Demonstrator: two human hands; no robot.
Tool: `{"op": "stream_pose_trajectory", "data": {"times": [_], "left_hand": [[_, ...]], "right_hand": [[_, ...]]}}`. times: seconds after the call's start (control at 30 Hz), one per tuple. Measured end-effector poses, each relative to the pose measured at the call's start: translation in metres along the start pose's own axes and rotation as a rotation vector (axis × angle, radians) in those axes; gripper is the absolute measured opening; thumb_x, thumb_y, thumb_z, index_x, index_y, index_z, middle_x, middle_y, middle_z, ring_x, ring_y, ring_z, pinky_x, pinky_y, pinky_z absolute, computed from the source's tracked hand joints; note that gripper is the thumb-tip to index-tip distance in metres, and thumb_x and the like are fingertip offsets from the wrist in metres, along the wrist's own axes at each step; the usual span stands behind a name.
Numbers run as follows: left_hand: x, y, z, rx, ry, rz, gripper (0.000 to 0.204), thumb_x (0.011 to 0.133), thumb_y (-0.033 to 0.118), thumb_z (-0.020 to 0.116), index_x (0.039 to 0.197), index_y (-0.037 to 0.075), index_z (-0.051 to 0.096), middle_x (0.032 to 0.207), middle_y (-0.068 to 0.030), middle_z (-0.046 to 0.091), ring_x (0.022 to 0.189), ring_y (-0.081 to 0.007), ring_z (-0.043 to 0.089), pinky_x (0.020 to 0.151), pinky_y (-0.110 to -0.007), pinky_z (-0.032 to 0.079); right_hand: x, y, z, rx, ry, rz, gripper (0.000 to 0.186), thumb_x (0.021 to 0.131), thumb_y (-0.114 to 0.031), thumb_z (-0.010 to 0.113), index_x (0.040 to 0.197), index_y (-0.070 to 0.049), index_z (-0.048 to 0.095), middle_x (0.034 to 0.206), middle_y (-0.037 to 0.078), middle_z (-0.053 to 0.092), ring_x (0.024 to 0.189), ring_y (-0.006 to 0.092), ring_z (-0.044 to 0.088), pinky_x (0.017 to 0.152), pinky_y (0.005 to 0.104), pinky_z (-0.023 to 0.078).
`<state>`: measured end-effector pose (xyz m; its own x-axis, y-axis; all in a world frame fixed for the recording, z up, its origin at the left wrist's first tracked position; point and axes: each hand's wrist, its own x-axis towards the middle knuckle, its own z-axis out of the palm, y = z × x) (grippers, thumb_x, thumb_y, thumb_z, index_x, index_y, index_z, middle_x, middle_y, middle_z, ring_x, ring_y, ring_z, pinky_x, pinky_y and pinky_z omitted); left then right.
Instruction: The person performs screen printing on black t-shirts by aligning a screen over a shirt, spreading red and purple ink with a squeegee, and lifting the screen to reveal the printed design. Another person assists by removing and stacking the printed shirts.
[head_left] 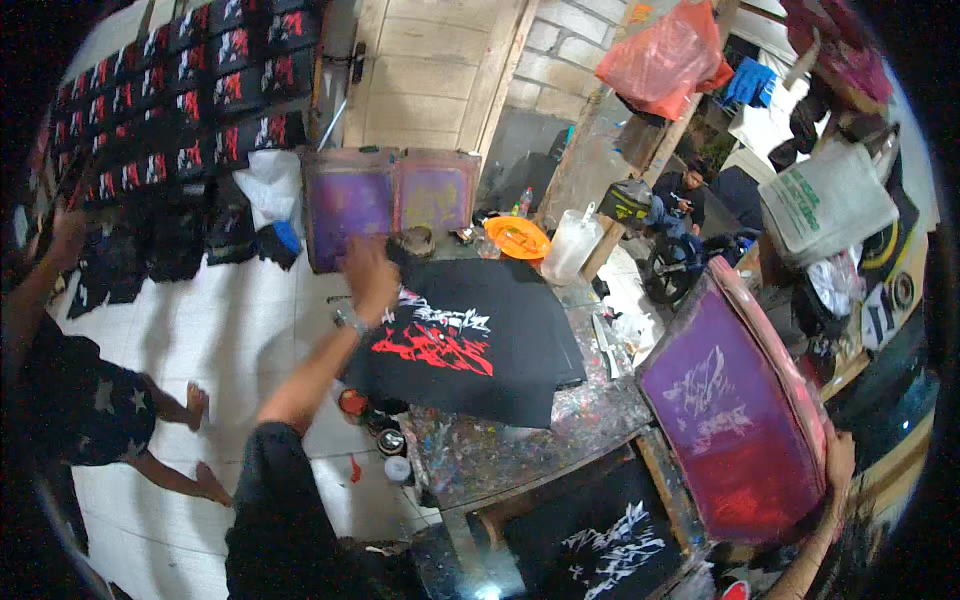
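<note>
My left hand [370, 282] is above the far left edge of a black fabric piece [525, 320] printed in red and white, on the paint-spattered table. Its fingers look curled; what they hold, if anything, is hidden. My right hand [840, 458] grips the outer edge of a purple printing screen [712, 385] with a pink-stained frame. That screen is tilted up at the table's right side. In front of it, on a board, lies another black fabric piece [615, 550] with a white print only.
Two more purple screens [350, 205] lean by the door. An orange plate [517, 238] and a white plastic jug [572, 247] stand at the table's far end. Small pots [392, 443] sit by its left edge. Printed black pieces [190, 90] hang beside a person [85, 395]; another person [685, 197] sits beyond.
</note>
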<state>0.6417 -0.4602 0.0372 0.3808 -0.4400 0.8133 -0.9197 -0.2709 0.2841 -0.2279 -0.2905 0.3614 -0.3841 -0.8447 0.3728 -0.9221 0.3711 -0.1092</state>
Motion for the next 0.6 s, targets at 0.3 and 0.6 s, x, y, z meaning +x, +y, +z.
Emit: {"op": "stream_pose_trajectory", "data": {"times": [0.3,0.6], "left_hand": [[-0.425,0.417,-0.338,-1.884,-1.540,1.315,0.060,0.100,0.035,0.058,0.153,0.008,0.045,0.160,-0.0163,0.041,0.153,-0.0345,0.028,0.125,-0.053,0.019],[-0.336,0.379,-0.231,-1.104,-1.251,1.174,0.060,0.091,0.055,0.065,0.139,0.019,0.061,0.143,-0.0151,0.058,0.137,-0.0372,0.047,0.114,-0.062,0.028]], "right_hand": [[-0.080,-0.066,-0.004,0.078,0.124,0.042,0.088,0.087,-0.080,0.047,0.095,0.004,0.074,0.101,0.030,0.072,0.099,0.0461,0.069,0.089,0.0538,0.051],[-0.087,-0.070,-0.046,0.064,0.060,0.049,0.094,0.085,-0.085,0.047,0.091,0.005,0.076,0.098,0.031,0.072,0.097,0.0485,0.070,0.086,0.0526,0.056]]}}
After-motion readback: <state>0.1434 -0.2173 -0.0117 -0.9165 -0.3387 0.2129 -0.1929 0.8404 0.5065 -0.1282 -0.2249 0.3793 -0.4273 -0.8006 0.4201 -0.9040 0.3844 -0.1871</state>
